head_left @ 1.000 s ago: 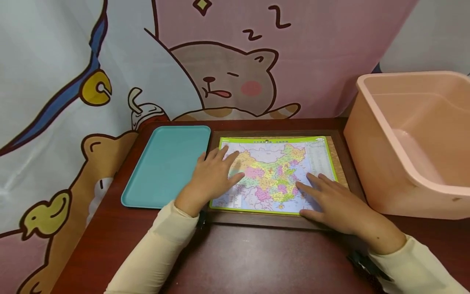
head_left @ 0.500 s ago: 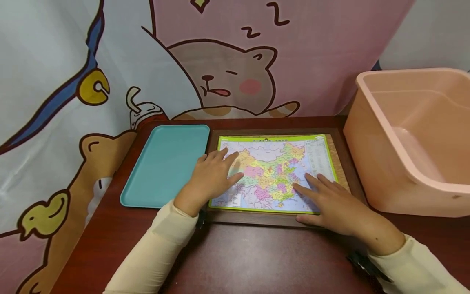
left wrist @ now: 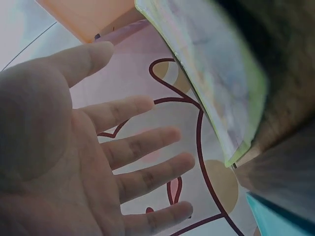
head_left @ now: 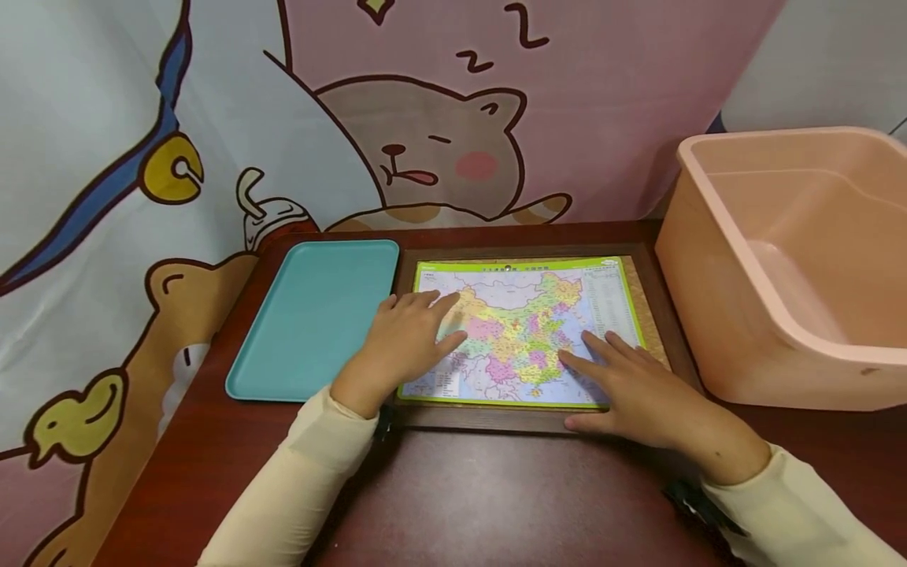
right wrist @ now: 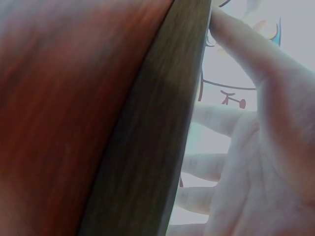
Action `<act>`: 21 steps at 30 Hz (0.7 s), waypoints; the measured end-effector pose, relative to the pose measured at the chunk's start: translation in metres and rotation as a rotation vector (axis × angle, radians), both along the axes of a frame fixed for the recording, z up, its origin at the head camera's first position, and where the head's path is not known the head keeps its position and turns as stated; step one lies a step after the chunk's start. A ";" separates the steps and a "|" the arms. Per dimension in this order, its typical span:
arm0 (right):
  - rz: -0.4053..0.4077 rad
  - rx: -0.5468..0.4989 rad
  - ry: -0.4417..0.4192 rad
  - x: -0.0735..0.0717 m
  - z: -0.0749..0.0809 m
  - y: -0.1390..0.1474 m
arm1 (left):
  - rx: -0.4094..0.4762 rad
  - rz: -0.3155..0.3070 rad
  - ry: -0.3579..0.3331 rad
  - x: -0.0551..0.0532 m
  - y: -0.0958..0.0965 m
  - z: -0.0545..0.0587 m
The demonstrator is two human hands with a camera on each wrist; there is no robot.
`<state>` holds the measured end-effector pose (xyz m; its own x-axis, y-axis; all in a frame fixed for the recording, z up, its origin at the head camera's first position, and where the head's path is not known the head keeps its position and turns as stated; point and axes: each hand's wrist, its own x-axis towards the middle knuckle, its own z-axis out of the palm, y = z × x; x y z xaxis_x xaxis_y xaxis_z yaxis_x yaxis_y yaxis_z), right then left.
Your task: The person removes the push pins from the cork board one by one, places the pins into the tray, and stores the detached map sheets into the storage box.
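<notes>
A colourful map sheet [head_left: 496, 346] with a green border lies inside a dark wooden frame [head_left: 489, 418], over a tan, cork-like board [head_left: 641, 303]. My left hand [head_left: 400, 342] spreads its fingers above the map's left side. In the left wrist view, a gap shows between that hand's palm [left wrist: 88, 152] and the map. Over the right side of the map is my right hand [head_left: 648, 394], fingers extended and apart, its thumb at the frame's front edge. The right wrist view shows the frame's side [right wrist: 152, 113] in front of those fingers, partly hiding them. Neither hand holds anything.
Left of the frame lies a flat teal tray [head_left: 312, 315] with a raised rim. A tall pink plastic bin [head_left: 737, 291] stands close on the right. The dark red table [head_left: 453, 496] meets a cartoon-printed cloth [head_left: 602, 118] at the back.
The right thumb has slid from the map's lower border onto the frame's front edge, and the right fingers have shifted slightly left. The left hand stays over the map. The head view has turned slightly.
</notes>
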<state>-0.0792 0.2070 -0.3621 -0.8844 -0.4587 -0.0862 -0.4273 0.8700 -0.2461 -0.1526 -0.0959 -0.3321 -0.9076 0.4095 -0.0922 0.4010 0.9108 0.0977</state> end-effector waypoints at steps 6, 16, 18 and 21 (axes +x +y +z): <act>0.004 0.003 0.003 -0.001 -0.001 0.000 | 0.007 -0.025 0.026 -0.003 0.001 0.002; 0.004 -0.005 -0.009 -0.002 0.001 -0.001 | 0.022 -0.081 0.048 -0.012 0.019 0.005; 0.003 -0.009 -0.013 -0.002 0.001 -0.001 | 0.018 -0.091 0.051 -0.015 0.023 0.008; 0.003 -0.014 -0.014 -0.002 0.002 -0.001 | 0.013 -0.104 0.057 -0.019 0.030 0.011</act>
